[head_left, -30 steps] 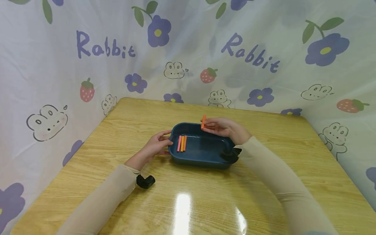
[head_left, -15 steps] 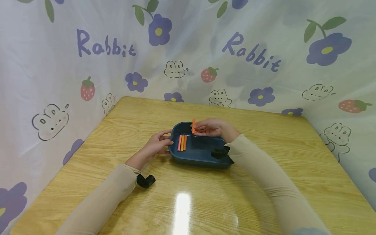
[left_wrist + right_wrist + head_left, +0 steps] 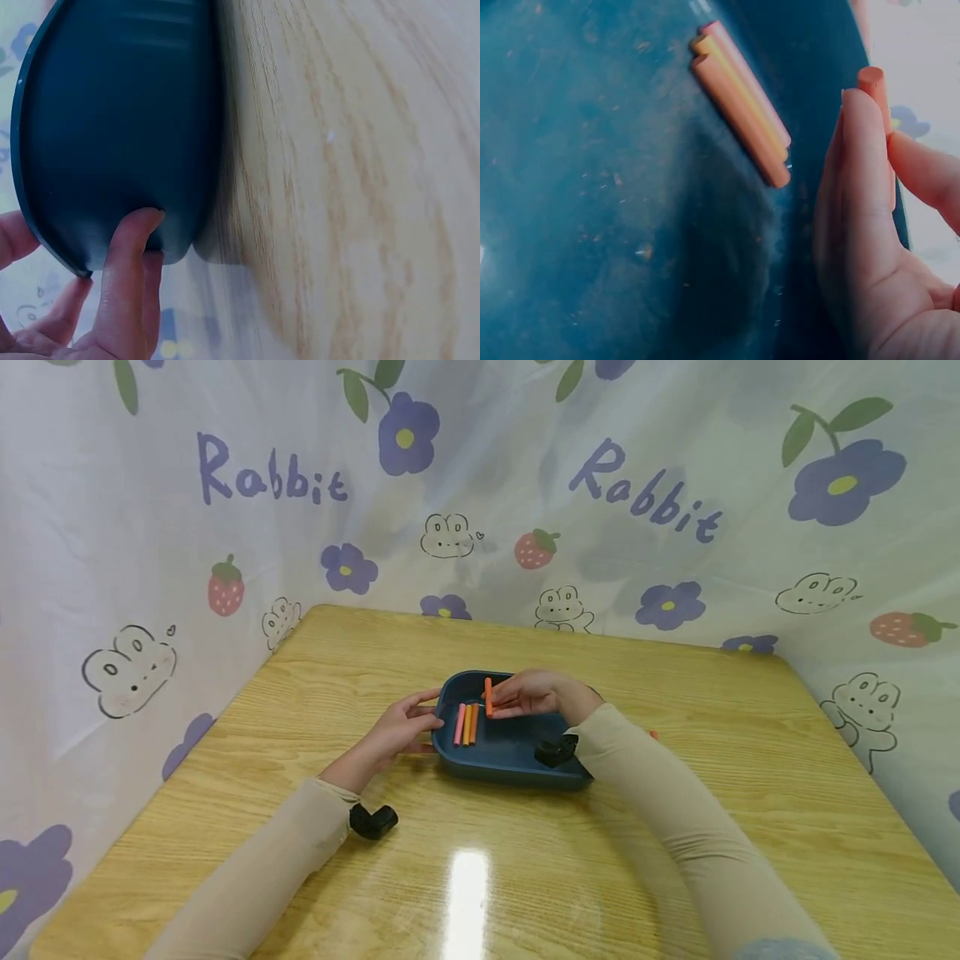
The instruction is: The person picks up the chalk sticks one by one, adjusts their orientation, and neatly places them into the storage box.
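Observation:
A dark blue rectangular basin (image 3: 510,774) with rounded corners stands on the table. My left hand (image 3: 397,727) grips its left end, fingers against the outer wall and thumb at the rim. Over the basin's back side, my right hand (image 3: 536,693) pinches an orange chalk stick (image 3: 489,697) upright between thumb and fingers. Inside the basin at the left, three sticks lie side by side: pink (image 3: 459,725), yellow (image 3: 467,725) and orange (image 3: 473,725). The right wrist view shows the held chalk (image 3: 873,81) to the right of this row.
A small orange-red tip (image 3: 654,735) shows on the wooden table (image 3: 360,652) beyond my right forearm, which hides the rest of it. A printed cloth (image 3: 487,460) hangs behind the table. Black wrist cameras sit on both sleeves; the right one (image 3: 557,750) overlaps the basin.
My right hand has moved left and lower over the basin with the orange chalk, closer to the three sticks. My left hand stays on the basin's end. An orange-red tip now shows beside the right forearm.

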A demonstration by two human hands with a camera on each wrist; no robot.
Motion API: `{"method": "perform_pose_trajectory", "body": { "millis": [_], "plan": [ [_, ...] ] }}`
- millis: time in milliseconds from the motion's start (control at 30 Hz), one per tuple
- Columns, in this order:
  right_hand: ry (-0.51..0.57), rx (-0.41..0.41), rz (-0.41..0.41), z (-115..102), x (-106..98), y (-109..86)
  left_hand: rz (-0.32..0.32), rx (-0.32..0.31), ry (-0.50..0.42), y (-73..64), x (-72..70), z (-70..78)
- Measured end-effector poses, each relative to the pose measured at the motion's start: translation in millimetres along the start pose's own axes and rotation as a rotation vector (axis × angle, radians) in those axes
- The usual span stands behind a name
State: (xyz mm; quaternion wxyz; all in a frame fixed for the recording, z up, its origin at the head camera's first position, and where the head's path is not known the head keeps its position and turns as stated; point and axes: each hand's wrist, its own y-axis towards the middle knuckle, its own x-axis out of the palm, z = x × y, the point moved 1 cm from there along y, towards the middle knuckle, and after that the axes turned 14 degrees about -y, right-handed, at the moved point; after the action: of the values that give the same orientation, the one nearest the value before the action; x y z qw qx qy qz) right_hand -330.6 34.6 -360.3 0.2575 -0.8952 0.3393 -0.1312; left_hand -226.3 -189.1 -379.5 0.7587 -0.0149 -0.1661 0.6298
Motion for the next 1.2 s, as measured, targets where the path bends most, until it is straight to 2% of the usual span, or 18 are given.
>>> {"method": "perform_pose_trajectory", "body": {
  "millis": [267, 600, 967, 1200],
  "plan": [
    [-0.043, 0.049, 0.034, 9.6, 2.3, 13.6, -0.004, -0.001, -0.002, 0.2, -1.5, -1.1],
    [-0.084, 0.132, 0.060, 14.0, 8.9, 19.3, 0.011, -0.006, -0.007, -0.5, 1.1, 0.8],
    [-0.039, 0.134, 0.088, 9.1, 9.9, 14.3, 0.002, -0.002, -0.008, 2.8, -0.3, -0.1],
    [-0.019, 0.085, 0.078, 4.7, 8.3, 3.9, 0.005, 0.000, -0.002, 0.9, -0.6, -0.9]
  ]
}}
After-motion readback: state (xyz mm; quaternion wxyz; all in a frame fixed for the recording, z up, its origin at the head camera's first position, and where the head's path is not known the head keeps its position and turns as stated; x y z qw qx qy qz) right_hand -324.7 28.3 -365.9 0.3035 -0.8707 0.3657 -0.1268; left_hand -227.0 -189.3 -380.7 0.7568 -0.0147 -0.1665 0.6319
